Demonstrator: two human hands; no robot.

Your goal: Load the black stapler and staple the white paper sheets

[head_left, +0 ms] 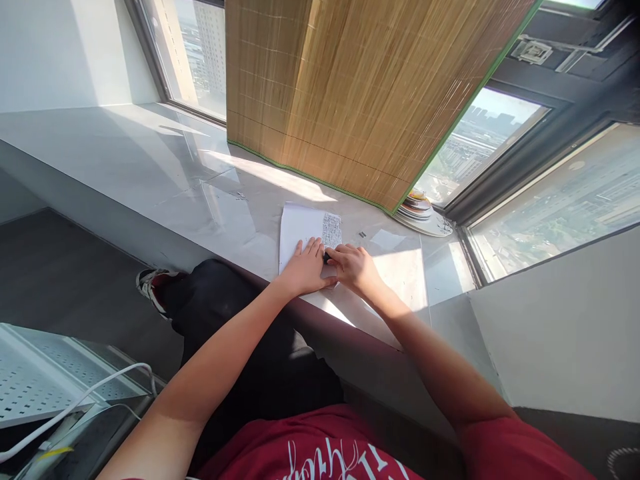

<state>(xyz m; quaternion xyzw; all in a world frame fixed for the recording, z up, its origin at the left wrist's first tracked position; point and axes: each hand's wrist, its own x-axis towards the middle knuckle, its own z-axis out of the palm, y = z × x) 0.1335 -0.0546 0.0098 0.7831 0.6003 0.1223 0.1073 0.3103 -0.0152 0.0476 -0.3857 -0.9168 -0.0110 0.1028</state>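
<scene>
A white sheet of paper or thin pad (300, 230) lies on the pale windowsill. Dense black print or marks (332, 230) cover a band along its right side. My left hand (307, 269) rests flat on the paper with its fingers stretched out, holding nothing. Closed around a small black object (327, 257), my right hand (354, 265) is at the lower end of the marked band. Fingers hide most of that object, so its exact kind does not show. Two tiny dark pieces (363, 234) lie on the sill right of the paper.
A bamboo blind (360, 87) hangs down to the sill behind the paper. Stacked plates or discs (417, 210) stand at the blind's right corner by the window. The sill's front edge runs close below my hands. A white perforated rack (35, 373) with a cable is at lower left.
</scene>
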